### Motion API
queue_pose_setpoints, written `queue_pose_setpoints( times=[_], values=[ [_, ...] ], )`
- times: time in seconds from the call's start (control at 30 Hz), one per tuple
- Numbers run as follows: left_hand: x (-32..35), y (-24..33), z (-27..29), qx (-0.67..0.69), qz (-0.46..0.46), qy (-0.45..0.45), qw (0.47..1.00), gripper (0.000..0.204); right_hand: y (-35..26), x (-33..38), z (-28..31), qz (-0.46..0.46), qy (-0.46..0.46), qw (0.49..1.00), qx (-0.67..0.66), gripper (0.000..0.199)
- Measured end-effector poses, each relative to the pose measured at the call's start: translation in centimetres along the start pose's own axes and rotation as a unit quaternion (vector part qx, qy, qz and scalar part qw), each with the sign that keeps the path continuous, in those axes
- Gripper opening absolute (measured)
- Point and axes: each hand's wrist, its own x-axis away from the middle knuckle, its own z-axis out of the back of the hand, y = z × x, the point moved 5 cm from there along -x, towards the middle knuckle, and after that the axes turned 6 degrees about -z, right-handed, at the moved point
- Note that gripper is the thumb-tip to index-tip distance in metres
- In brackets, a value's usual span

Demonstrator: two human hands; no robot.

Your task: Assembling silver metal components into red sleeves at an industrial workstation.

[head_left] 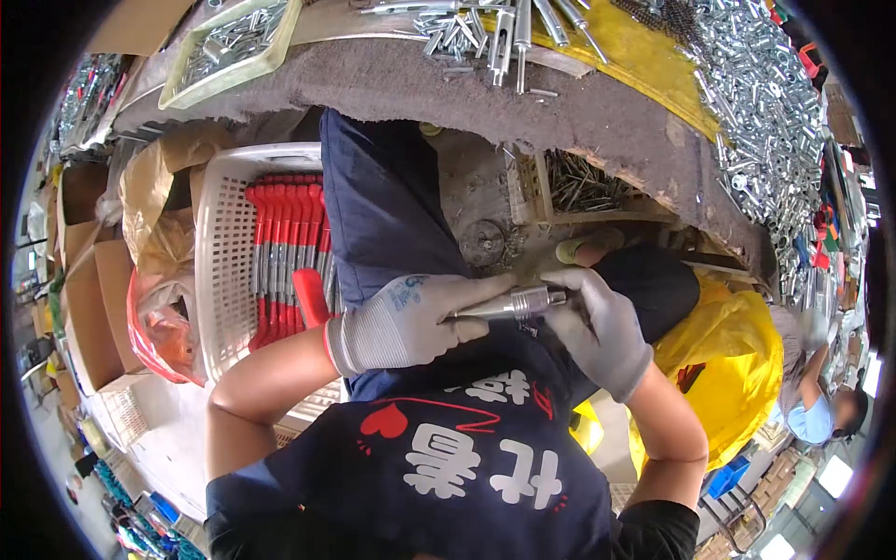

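Note:
Both my hands wear pale grey knit gloves and meet in front of my lap. My left hand (411, 317) is closed round a shiny metal cylinder (504, 306), with the fingers along its top and the thumb below. Its stepped, narrower end points right. Around that end curl the fingers of my right hand (602, 331); the fingertips are partly hidden. A red handle (310, 297) shows by my left wrist; whether it belongs to the cylinder I cannot tell.
A white basket (213, 252) at left holds several red-handled metal tools (285, 252) in rows. Ahead, a cloth-covered bench (373, 79) bears metal tubes (504, 42), a pile of small metal parts (775, 159) and a tray (271, 61). Yellow plastic (723, 373) lies right; a person (821, 411) sits beyond.

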Motion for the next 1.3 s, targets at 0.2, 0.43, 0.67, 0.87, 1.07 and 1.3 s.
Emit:
queue_pose_setpoints(
  times=[0.2,0.43,0.67,0.87,1.07,1.3],
  values=[
    [-0.1,-1.0,-1.0,-0.025,-0.126,0.034,0.991,0.051,-0.4,-0.2,-0.8,0.187,-0.002,0.975,0.12,0.038],
    [-0.6,-1.5,-1.5,0.182,0.098,-0.161,0.965,0.052,-1.8,0.4,0.1,0.279,-0.002,0.952,0.125,0.031],
    [-1.1,-1.1,-1.2,0.077,-0.038,-0.099,0.991,0.05,-1.5,0.1,0.6,0.176,0.045,0.977,0.115,0.033],
    [-1.2,-1.2,-1.0,0.051,-0.126,-0.04,0.99,0.05,1.3,0.2,-0.1,-0.021,0.01,1.0,-0.006,0.032],
    [-1.1,-1.9,-1.1,0.078,-0.018,-0.098,0.992,0.053,1.5,0.9,-0.1,-0.037,0.007,0.999,0.008,0.045],
    [-0.7,-1.8,-1.2,0.054,-0.095,-0.086,0.99,0.053,0.3,1.1,-0.8,0.119,0.064,0.987,0.092,0.046]
  ],
)
